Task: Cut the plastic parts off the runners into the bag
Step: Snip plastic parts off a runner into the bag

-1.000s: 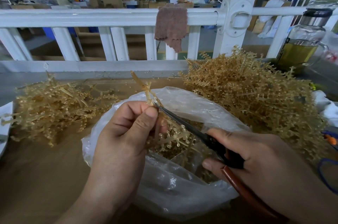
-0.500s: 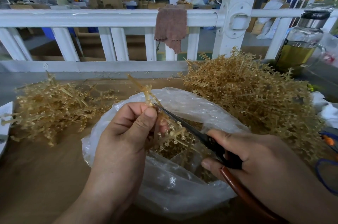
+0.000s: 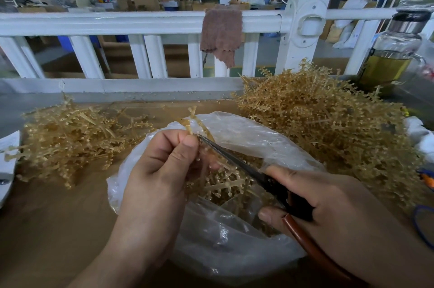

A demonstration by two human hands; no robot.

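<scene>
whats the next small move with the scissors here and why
Probably squeeze the scissors to snip right where their tip sits. The left hand pinches the runner above the open bag. The right hand grips the scissors, and the blade tip lies against the runner just beside that pinch, so parts cut there should drop into the bag.

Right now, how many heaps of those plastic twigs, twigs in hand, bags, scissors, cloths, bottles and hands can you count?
Runner heaps: 2, left and right
Held runner: 1
Plastic bag: 1
Scissors: 1
Brown cloth: 1
Glass bottle: 1
Hands: 2, left hand, right hand
Total: 9
</scene>
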